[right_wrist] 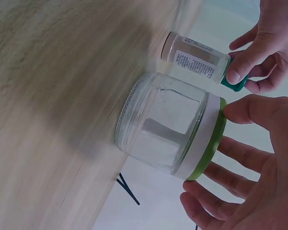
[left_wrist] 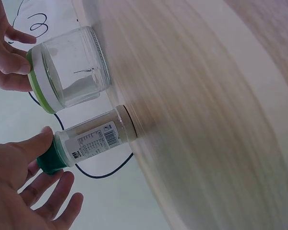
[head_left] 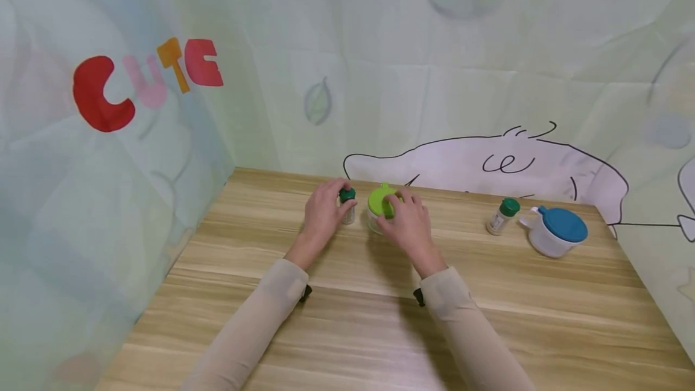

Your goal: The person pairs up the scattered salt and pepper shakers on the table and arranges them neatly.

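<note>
Left grip [head_left: 323, 213], right grip [head_left: 409, 222] (thumbs [left_wrist: 37, 146] opposed) curl; forearms [head_left: 252, 318] extend forward.

Bottle-label print [left_wrist: 90, 143] illegibly small

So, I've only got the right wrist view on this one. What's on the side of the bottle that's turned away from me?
Observer: The left wrist view shows a barcode on the bottle that the left hand holds.
Operator: Thanks. Anything standing farther right, past the jar?
Observer: Yes, in the head view a second bottle stands there, beside a blue-lidded cup.
</note>
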A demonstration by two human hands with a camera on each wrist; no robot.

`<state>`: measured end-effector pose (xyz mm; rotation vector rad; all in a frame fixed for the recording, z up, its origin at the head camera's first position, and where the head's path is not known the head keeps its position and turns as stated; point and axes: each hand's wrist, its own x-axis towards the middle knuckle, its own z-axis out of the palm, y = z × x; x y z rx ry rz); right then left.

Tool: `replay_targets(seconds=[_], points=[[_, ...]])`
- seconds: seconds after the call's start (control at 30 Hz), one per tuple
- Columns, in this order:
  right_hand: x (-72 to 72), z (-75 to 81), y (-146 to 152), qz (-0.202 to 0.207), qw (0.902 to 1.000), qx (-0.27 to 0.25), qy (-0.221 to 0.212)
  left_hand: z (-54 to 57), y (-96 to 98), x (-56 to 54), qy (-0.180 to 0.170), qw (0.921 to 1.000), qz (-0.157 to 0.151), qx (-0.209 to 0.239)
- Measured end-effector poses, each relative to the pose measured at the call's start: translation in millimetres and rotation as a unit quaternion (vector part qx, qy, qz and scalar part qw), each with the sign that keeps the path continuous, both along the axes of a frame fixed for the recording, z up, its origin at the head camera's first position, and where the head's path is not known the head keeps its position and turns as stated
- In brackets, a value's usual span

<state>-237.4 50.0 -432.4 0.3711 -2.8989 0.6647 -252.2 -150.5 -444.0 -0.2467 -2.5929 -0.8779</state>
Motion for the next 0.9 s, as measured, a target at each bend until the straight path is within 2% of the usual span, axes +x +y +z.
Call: replay_targets(seconds=[0.23,0.47,0.67,0.77,0.9], points=[[-2.2,-2.1,-1,0.004,0.9999,0.011,0.010,-1.7,2.4,-1.9,-0.009,0.9999,0.003,0.013],[1.5,0.2,-4,0.007,0.9997,0.022,-0.002,-9.2,3.0,-0.7,0.016,0.9997,-0.003,0.018],[3.7,1.5,-7,0.007,0.9995,0.029,-0.009,-12.9,2.3,0.4,0.021,0.9995,-0.009,0.024],[3.3,1.4,-7,0.006,0.9995,0.031,-0.004,-11.2,2.1,1.7,0.015,0.9995,-0.014,0.024],[2.6,1.9,-7,0.003,0.9993,0.037,-0.001,-6.6,-0.4,4.3,-0.010,0.9998,-0.015,0.009]])
